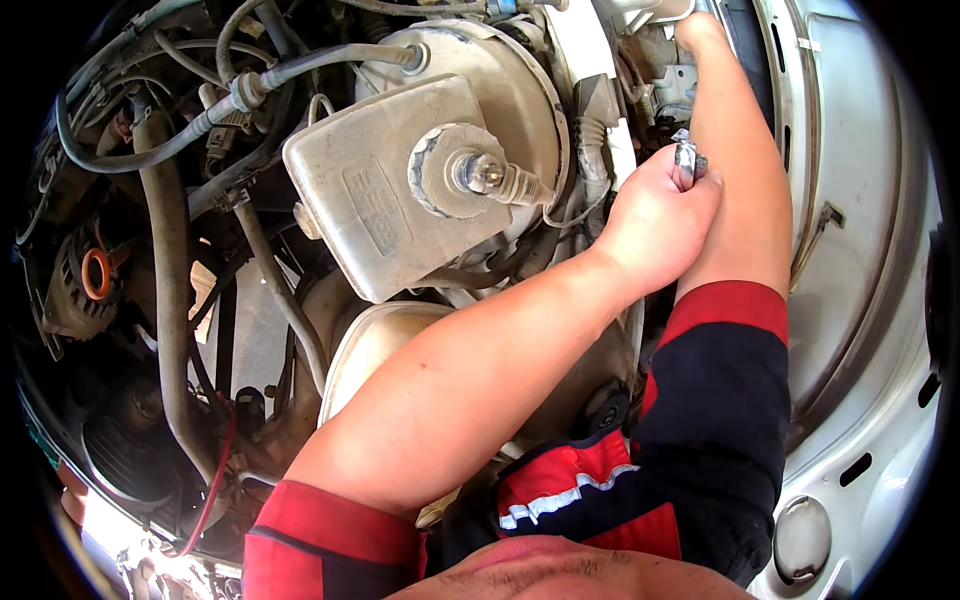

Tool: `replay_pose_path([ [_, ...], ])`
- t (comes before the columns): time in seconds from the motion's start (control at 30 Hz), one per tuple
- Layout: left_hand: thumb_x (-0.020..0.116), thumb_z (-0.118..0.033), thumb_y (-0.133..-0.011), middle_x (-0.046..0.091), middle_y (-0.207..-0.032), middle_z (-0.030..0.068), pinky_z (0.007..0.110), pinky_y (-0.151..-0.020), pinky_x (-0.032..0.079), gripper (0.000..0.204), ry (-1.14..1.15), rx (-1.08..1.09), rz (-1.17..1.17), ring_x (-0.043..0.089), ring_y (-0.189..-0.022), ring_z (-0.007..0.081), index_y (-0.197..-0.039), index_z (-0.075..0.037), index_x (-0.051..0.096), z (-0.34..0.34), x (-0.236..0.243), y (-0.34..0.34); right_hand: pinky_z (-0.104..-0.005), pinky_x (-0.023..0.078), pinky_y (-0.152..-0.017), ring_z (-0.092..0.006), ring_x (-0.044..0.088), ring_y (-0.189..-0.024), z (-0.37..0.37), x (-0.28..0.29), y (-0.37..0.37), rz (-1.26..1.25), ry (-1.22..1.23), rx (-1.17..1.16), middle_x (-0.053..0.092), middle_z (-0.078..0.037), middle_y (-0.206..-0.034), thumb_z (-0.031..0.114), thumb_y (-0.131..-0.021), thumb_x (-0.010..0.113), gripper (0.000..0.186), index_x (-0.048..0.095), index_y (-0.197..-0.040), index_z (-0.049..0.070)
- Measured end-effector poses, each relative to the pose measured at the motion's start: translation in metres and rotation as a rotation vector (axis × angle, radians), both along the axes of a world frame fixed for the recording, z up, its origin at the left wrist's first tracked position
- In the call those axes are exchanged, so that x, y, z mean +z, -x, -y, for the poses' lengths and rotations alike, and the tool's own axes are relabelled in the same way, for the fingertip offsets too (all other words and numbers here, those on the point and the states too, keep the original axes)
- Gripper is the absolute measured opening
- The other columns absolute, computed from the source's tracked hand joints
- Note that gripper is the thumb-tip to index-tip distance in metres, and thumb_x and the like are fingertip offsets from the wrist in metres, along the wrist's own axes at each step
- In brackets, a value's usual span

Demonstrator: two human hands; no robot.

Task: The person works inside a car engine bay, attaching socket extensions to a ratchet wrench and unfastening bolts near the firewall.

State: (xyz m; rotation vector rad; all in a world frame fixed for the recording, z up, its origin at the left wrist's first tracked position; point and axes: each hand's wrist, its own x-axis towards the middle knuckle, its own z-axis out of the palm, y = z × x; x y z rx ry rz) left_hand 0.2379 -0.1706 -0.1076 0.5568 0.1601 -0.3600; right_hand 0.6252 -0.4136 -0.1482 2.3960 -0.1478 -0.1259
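My left hand (655, 220) is closed in a fist around a short, shiny metal hand tool (686, 165). Only the tool's upper end sticks out above the thumb, so its exact kind is hidden. The fist lies against my right forearm. My right hand (702, 35) reaches far into the engine bay, beside a whitish plastic part (650, 12) near the top edge. Its fingers are out of sight, and whatever they touch cannot be seen. Left of my fist sits a dusty brake fluid reservoir (375, 190) with a round cap (440, 170) and a wire plug on top.
Behind the reservoir is the round brake booster (530, 90). A grey hose (330, 62) curves across the upper left, and a thick pipe (165, 220) runs down the left side. The white fender edge (860, 270) borders my right arm. A red wire (222, 470) hangs lower left.
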Motion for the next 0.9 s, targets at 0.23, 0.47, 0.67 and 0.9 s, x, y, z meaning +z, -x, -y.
replay_pose_path([
  [0.23,0.059,-0.019,-0.098,0.056,-0.074,-0.0001,0.032,-0.071,0.046,0.019,0.066,-0.021,-0.016,0.05,-0.072,0.0104,-0.09,-0.003,0.056,0.001,-0.002,-0.001,-0.0453,0.049,-0.107,-0.0385,0.061,-0.127,-0.011,0.013,0.005,-0.161,-0.022,-0.056,0.063,-0.023,-0.136,0.014,-0.089,0.06,0.037,0.073,-0.123,0.007],
  [0.47,0.059,-0.021,-0.101,0.062,-0.082,0.0027,0.032,-0.076,0.048,0.019,0.006,-0.045,0.045,0.055,-0.077,0.0125,-0.098,-0.002,0.058,0.002,-0.004,-0.003,-0.0459,0.05,-0.105,-0.0397,0.061,-0.126,-0.01,0.011,0.004,-0.349,0.194,0.015,0.063,-0.023,-0.136,0.005,-0.086,0.058,0.04,0.072,-0.124,0.006],
  [0.67,0.06,-0.026,-0.101,0.065,-0.08,0.0064,0.036,-0.078,0.049,0.024,0.005,-0.107,0.075,0.057,-0.077,0.0169,-0.099,-0.002,0.061,0.01,-0.001,0.005,-0.0448,0.052,-0.102,-0.0396,0.065,-0.12,-0.003,-0.008,-0.009,-0.316,0.224,0.101,0.067,-0.022,-0.13,0.006,-0.085,0.062,0.036,0.074,-0.119,0.007],
  [0.9,0.057,-0.031,-0.103,0.067,-0.083,0.0086,0.036,-0.081,0.05,0.031,-0.043,-0.331,0.158,0.059,-0.08,0.0184,-0.096,-0.001,0.063,0.01,-0.001,0.01,-0.0449,0.055,-0.098,-0.039,0.067,-0.117,-0.016,0.007,0.01,-0.311,0.24,0.083,0.068,-0.022,-0.125,0.001,-0.08,0.067,0.034,0.078,-0.112,0.007],
])
